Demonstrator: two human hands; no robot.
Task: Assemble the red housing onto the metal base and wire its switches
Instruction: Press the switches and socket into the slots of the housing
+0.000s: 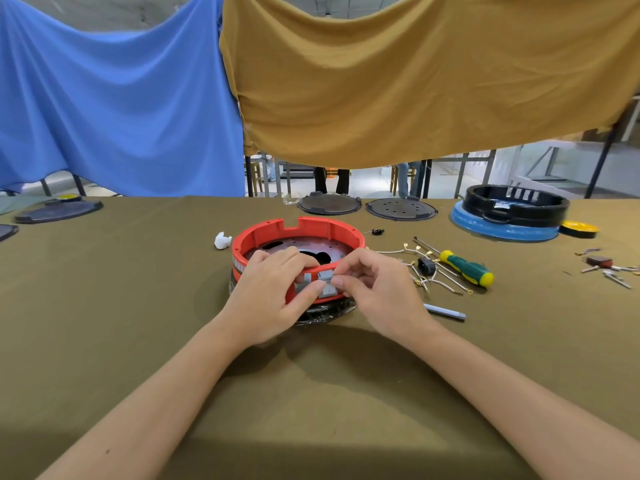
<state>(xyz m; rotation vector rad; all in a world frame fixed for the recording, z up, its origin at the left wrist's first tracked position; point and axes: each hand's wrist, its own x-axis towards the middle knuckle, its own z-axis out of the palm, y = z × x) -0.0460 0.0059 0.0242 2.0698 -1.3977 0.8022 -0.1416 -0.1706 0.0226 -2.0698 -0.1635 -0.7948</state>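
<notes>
Left grip [273, 289] curled over the near rim of the red housing [298, 233], fingers inside the ring and thumb pressing on the grey switch [327, 288] set in the near wall. Right grip [375, 289] pinching the same switch from the right side, with thumb and forefinger. Red housing sitting on the metal base [301, 249] (perforated plate visible inside the ring), at the middle of the olive worktop [138, 306]. Loose wires [415, 252] with brass terminals lying just right of the housing, beside a green-yellow screwdriver [464, 268]. Grey pen-like tool [445, 311] lying near the right wrist. Black housing on a blue base [505, 230] far right, well apart.
</notes>
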